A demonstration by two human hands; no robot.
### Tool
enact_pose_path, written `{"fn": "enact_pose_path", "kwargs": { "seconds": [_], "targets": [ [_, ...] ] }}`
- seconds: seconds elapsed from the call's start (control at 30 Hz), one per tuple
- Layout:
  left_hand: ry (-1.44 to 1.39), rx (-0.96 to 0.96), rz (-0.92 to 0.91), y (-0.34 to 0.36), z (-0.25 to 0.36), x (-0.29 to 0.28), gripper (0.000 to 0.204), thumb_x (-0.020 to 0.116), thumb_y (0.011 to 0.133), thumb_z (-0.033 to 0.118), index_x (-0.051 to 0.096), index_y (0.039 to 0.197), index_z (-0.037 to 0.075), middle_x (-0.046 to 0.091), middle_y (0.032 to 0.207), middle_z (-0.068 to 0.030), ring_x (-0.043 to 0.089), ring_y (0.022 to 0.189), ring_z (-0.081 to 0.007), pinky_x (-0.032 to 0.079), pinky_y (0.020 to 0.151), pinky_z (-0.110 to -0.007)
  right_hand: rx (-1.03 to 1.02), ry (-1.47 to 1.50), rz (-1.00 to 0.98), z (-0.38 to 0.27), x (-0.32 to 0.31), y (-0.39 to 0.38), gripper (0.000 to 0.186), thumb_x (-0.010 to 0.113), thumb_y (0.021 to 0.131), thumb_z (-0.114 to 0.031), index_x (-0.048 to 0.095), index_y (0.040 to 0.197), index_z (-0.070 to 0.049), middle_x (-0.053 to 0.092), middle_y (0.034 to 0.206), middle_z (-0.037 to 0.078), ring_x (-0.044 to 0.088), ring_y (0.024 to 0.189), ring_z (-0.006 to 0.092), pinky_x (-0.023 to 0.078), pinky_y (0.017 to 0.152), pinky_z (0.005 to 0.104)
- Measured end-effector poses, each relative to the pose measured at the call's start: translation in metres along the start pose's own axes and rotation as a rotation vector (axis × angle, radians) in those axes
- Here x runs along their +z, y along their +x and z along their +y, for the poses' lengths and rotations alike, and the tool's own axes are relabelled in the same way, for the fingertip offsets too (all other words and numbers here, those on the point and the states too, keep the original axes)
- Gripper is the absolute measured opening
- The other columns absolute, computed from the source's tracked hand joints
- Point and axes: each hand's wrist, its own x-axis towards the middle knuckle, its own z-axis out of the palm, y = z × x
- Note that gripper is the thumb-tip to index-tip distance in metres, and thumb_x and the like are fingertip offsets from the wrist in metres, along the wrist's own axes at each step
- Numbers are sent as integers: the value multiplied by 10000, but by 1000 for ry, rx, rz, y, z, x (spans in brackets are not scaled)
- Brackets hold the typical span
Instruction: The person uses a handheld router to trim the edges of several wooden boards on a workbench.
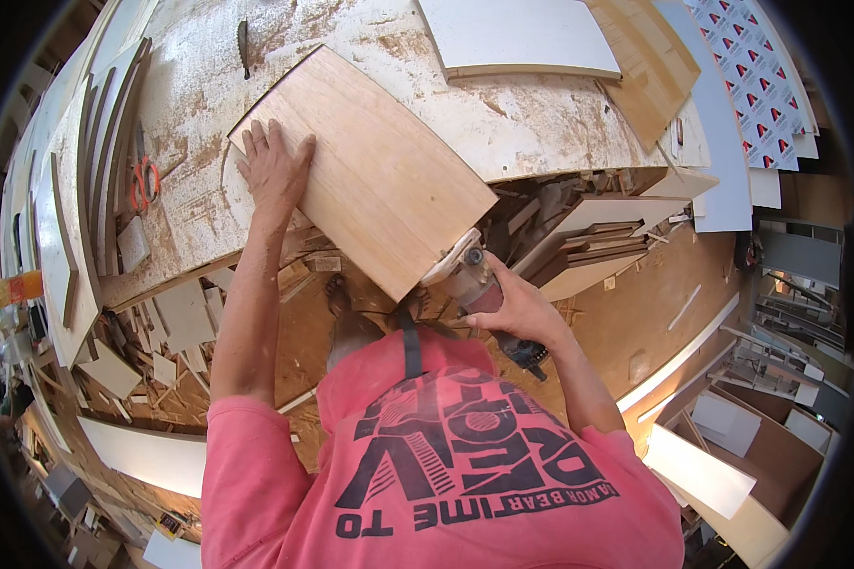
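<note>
A light wooden board [375, 166] lies slantwise on the worktable, its near end jutting past the table's edge toward me. Flat on its left side rests my left hand [277, 171], fingers spread, pressing on the surface. My right hand [525, 305] is wrapped round a handheld power tool [470, 287], which looks like a trim router with a pale base and black rear end. The tool's base meets the near right edge of the board. Its bit is hidden.
The dusty white worktable [185, 85] carries red-handled scissors [145, 182], a thin dark blade [244, 49], upright strips [114, 152] at left and a white panel [522, 38]. Below, wood offcuts [185, 313] and stacked boards [598, 248] crowd both sides of my feet.
</note>
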Motion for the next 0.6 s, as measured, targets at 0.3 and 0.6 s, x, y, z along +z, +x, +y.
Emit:
{"fn": "enact_pose_path", "kwargs": {
  "seconds": [0.3, 0.6],
  "targets": [
    [-88, 852, -395, -78, -7, -52, 1004, 860, 598, 467, 422, 1478, 263, 251, 1601, -84, 193, 1490, -293, 149, 1234, -498, -27, -20, 54, 13, -25, 14, 1081, 791, 663, -427, 268, 1516, -18, 507, 1353, 292, 509, 1255, 398, 407, 1053, 414],
    [-119, 869, -283, -64, -1, -35, 929, 826, 607, 472, 476, 1443, 269, 319, 1574, -70, 259, 1469, -285, 189, 1220, -504, 2, -60, -23, -1, -19, 18, 1056, 777, 680, -423, 268, 1506, -4, 487, 1364, 300, 487, 1278, 408, 405, 1055, 420]
  ]
}}
